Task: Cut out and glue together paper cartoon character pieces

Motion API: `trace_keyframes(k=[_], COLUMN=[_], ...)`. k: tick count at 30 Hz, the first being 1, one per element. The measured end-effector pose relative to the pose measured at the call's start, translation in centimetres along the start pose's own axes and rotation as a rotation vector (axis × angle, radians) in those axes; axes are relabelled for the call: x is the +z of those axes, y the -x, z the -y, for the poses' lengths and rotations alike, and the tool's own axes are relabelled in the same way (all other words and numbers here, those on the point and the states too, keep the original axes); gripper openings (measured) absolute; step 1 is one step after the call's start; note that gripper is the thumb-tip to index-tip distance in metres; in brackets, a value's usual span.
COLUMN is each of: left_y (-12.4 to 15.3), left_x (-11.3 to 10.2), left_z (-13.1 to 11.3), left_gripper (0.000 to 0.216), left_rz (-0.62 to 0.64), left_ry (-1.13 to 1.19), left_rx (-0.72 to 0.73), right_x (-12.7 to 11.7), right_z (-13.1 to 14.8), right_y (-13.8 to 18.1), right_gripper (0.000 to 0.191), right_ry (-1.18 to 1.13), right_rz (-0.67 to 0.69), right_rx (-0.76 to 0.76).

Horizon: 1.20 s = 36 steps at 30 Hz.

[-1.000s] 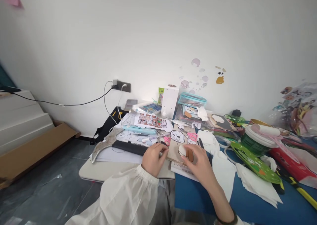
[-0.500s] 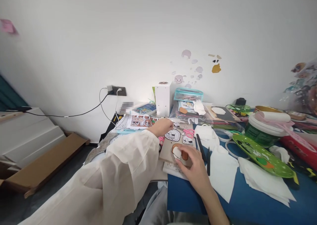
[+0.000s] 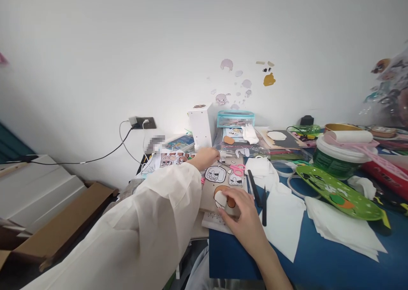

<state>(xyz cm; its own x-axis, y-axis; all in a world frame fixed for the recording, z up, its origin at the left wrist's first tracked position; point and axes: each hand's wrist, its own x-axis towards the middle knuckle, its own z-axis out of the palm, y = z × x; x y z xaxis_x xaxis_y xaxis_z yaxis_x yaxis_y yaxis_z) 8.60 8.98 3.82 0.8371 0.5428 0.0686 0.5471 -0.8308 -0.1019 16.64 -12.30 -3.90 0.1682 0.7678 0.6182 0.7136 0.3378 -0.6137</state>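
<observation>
White cutout (image 3: 220,199), pinched in right hand (image 3: 241,208), is best held lightly by its edges; grip of left hand (image 3: 205,157) cannot be told.

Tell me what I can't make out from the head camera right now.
All in the head view:
Left hand: fingertips turned away, so any grip is unclear.
Brown shape: partly hidden by the white cutout and right hand.
Whatever lies behind the white sleeve: hidden by it.
Pink scrap: cut off by the left edge.
Plastic bag: cut off by the right edge, contents blurred.
</observation>
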Motion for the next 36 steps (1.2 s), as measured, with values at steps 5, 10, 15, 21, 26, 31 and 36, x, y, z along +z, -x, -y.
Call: trace_keyframes(k=[5, 10, 15, 21, 26, 31, 36], left_y=[-0.6, -0.9, -1.3, -1.9, -1.7, -0.6, -0.3], left_x=[1.6, 1.9, 1.6, 1.6, 1.5, 0.1, -2.2], left_z=[-0.5, -0.9, -1.2, -1.1, -1.2, -0.9, 0.3], left_gripper=[0.029, 0.029, 0.029, 0.030, 0.030, 0.028, 0.027], left_rz=[0.032, 0.059, 0.071, 0.077, 0.079, 0.076, -0.038], left_ry=[-0.078, -0.139, -0.160, -0.151, -0.099, -0.016, 0.072], left_rx=[0.021, 0.042, 0.047, 0.007, 0.011, 0.061, 0.037], right_x=[-0.1, -0.1, -0.1, -0.1, -0.1, -0.1, 0.0], right_z=[0.1, 0.1, 0.0, 0.1, 0.2, 0.1, 0.1], right_y=[0.0, 0.0, 0.1, 0.1, 0.1, 0.1, 0.2], right_gripper=[0.028, 0.028, 0.027, 0.027, 0.026, 0.026, 0.026], right_ry=[-0.008, -0.007, -0.007, -0.011, -0.012, -0.019, -0.036], right_rz=[0.006, 0.004, 0.008, 0.017, 0.017, 0.004, -0.024], right_rx=[0.001, 0.003, 0.008, 0.021, 0.030, 0.035, 0.041])
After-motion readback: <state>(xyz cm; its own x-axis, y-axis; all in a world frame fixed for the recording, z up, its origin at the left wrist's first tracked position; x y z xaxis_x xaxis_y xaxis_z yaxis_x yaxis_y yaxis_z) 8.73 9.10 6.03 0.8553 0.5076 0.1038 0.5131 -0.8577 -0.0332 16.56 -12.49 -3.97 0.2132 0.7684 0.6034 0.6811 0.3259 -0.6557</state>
